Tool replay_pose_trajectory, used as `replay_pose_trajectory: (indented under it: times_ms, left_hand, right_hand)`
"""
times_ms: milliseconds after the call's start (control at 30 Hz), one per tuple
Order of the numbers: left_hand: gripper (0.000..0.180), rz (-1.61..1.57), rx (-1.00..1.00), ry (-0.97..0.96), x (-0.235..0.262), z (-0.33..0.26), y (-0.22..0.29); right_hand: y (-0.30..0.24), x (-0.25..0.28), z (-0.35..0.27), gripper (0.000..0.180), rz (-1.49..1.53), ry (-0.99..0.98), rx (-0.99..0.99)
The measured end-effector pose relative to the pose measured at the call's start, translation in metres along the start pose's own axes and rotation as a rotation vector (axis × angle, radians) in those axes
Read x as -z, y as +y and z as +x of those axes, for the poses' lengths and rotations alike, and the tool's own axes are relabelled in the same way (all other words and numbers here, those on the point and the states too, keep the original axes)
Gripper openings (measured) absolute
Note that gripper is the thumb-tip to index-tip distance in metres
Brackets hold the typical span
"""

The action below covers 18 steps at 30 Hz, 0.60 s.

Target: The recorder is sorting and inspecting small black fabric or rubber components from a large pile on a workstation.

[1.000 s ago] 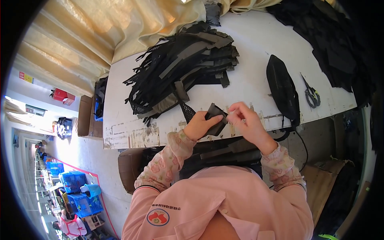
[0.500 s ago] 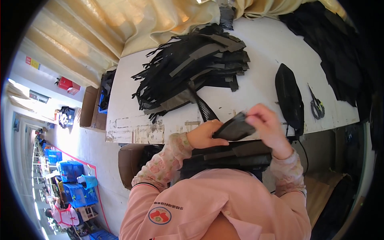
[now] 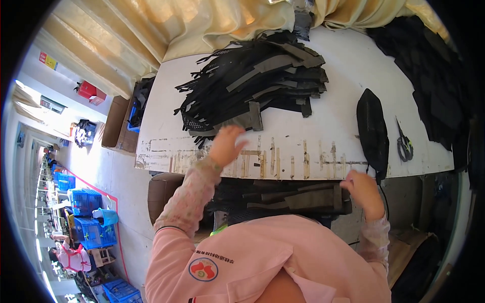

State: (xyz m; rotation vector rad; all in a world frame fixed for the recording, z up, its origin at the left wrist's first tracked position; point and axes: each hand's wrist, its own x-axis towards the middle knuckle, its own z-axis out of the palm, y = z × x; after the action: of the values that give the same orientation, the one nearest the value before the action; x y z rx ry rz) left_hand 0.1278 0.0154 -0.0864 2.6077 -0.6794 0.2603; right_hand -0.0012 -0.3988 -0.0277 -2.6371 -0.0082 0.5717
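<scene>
My left hand [image 3: 227,145] hovers at the near edge of a pile of black mesh strips [image 3: 252,76] with grey ends, its fingers apart and nothing visible in them. At the table's front edge, my right hand [image 3: 365,193] has its fingers curled; whether they hold anything is hidden. Just below its fingertips lies a stack of dark strips [image 3: 303,197] between the table and my body. A long black pointed fabric piece [image 3: 373,129] rests beside the right hand, its lower end close to the table edge. Scissors [image 3: 404,144] with dark handles lie to its right.
A white table [image 3: 333,106] has worn, tape-marked patches along its front edge. Black fabric [image 3: 424,76] is heaped at the far right. Yellowish curtains [image 3: 217,25] hang behind. Cardboard boxes [image 3: 117,123] stand left of the table; blue crates [image 3: 91,217] are further off on the floor.
The dark strip that both hands held is out of them, and a grey end now lies on the pile's near side. My left hand moved left toward the pile, my right hand back right.
</scene>
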Motion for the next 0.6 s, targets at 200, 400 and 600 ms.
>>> replay_pose_trajectory:
  times_ms: [200, 400, 600]
  left_hand:
    - [0.038, 0.353, 0.220, 0.035, -0.016, 0.048, -0.015]
    - [0.015, -0.378, 0.221, -0.157, -0.007, 0.047, 0.065]
    - [0.019, -1.100, 0.237, -0.039, -0.026, 0.025, 0.097]
  right_hand:
    - [-0.065, -0.006, 0.049, 0.027, 0.104, 0.208, 0.382]
    - [-0.114, -0.026, 0.074, 0.038, 0.332, 0.692, 0.620]
    - [-0.121, -0.048, 0.101, 0.039, 0.173, 0.712, 0.651]
